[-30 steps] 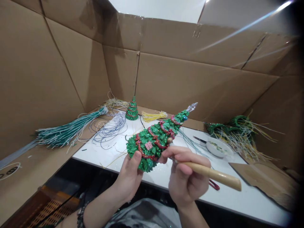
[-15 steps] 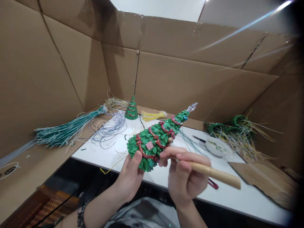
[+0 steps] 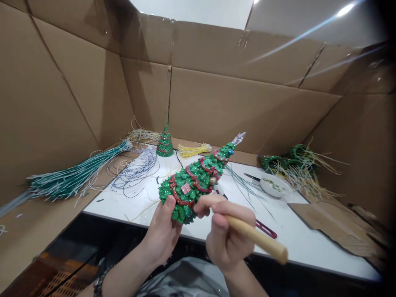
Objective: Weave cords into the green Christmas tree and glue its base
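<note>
A glittery green Christmas tree figurine with red garlands, a pink square and a clear pointed top lies tilted, its tip toward the upper right. My left hand is closed around its wide base, thumb on the front. In my right hand is a tool with a round wooden handle, its butt end pointing to the lower right. The tool's working end is hidden behind my fingers. My right fingertips are at the tree's lower right side, against or very near it; I cannot tell which.
A smaller tree stands at the back. Green wires, blue-white wires and yellow wires lie around. On the right are a white bowl, a red-handled tool and a cardboard piece. Cardboard walls enclose the table.
The whole view has shifted slightly, so most things appear further left. My right hand has moved down along the tree toward its base, and the wooden handle now tilts more steeply.
</note>
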Motion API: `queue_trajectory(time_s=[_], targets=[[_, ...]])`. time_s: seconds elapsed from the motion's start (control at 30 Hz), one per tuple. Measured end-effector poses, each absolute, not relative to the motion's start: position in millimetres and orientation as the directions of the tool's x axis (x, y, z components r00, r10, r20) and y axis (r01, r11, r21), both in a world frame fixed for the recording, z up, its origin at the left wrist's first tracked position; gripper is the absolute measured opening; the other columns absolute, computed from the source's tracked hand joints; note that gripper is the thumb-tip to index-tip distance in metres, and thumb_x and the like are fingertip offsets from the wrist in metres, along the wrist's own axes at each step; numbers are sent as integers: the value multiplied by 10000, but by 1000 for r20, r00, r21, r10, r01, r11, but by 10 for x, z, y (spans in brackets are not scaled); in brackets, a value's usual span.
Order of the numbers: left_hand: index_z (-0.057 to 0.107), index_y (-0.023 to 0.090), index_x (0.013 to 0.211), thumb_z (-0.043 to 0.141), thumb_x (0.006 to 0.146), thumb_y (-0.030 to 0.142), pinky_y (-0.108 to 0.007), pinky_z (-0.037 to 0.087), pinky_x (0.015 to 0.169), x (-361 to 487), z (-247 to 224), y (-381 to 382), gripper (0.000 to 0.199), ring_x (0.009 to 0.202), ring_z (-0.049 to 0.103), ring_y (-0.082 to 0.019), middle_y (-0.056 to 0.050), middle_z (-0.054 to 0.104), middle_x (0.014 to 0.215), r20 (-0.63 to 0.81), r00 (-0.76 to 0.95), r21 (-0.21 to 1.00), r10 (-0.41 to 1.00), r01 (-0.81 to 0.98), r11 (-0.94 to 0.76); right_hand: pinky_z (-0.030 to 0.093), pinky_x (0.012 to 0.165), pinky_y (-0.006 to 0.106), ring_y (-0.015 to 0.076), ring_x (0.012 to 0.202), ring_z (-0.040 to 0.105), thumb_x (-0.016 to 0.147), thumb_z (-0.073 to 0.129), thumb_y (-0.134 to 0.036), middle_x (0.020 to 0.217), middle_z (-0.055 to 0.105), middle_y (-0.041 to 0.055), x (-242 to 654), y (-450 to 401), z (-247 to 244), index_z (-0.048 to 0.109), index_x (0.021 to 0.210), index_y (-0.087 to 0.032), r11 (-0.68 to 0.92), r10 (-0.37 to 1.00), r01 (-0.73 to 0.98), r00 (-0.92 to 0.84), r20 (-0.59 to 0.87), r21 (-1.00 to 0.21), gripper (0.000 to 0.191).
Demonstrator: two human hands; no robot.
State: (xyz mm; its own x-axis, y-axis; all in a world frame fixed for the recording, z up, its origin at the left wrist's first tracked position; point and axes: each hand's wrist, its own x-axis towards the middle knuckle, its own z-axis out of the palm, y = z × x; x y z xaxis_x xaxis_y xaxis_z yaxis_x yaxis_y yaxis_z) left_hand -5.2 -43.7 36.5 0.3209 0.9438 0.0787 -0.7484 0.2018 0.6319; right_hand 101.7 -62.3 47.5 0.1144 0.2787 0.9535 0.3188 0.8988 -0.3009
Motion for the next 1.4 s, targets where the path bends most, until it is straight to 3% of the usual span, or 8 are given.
queue_trajectory(time_s=[0.27,0.5,0.57,0.67,0.77,1.0,1.23,1.4], targets=[[698,201,1136,791,735,478,-402,490,1014,-56,330,-452,497,1144,634,-295,-85,745,1079,88,298,660,951,-732,168,496,507,248,105,592,583,988,428,-137,781,665,-2,1041,-752,574,475,999,-225,840,480,191,176,859,-509,101],[665,207,1196,811,698,505,-404,486,1000,-61,337,-446,598,1132,639,-299,-91,735,1111,56,246,713,968,-688,134,400,517,250,101,555,483,977,431,-201,642,554,-39,1139,-797,700,465,793,-219,751,639,113,123,759,-650,188],[681,203,1158,816,674,540,-391,501,964,-67,316,-447,605,1086,653,-291,-88,744,1069,54,242,747,969,-653,121,357,516,261,99,544,431,978,434,-220,606,471,-41,1168,-806,709,442,717,-208,725,658,232,46,751,-649,261],[715,182,1029,797,688,564,-354,518,883,-84,246,-440,519,978,667,-259,-87,750,998,61,235,815,970,-572,87,291,498,274,98,537,383,1000,418,-240,591,397,-35,1158,-784,691,415,655,-197,746,578,432,-43,815,-507,347],[717,174,993,769,736,540,-322,514,826,-99,177,-427,451,903,657,-223,-81,747,969,80,225,844,971,-534,54,293,497,276,104,541,398,1024,398,-321,594,395,-30,1114,-742,644,432,663,-197,824,440,418,-46,897,-383,384],[680,181,1129,765,736,548,-370,513,881,-55,179,-424,545,971,678,-261,-91,750,968,103,224,760,969,-647,69,364,525,271,109,568,491,1020,402,-231,614,502,-12,1092,-764,531,528,676,-188,786,558,206,169,812,-583,369],[688,174,1092,822,667,441,-396,497,938,-68,301,-382,520,1063,660,-303,-84,759,954,27,228,750,973,-648,131,364,555,285,104,559,488,1032,398,-281,599,531,-16,1123,-762,498,505,650,-188,761,630,107,116,768,-640,407],[691,155,1071,759,710,387,-388,503,925,-59,346,-351,435,1088,646,-308,-93,754,1005,24,259,750,966,-644,154,353,555,289,104,546,478,1028,399,-280,571,517,-17,1168,-711,505,464,608,-185,757,649,59,56,759,-651,435]])
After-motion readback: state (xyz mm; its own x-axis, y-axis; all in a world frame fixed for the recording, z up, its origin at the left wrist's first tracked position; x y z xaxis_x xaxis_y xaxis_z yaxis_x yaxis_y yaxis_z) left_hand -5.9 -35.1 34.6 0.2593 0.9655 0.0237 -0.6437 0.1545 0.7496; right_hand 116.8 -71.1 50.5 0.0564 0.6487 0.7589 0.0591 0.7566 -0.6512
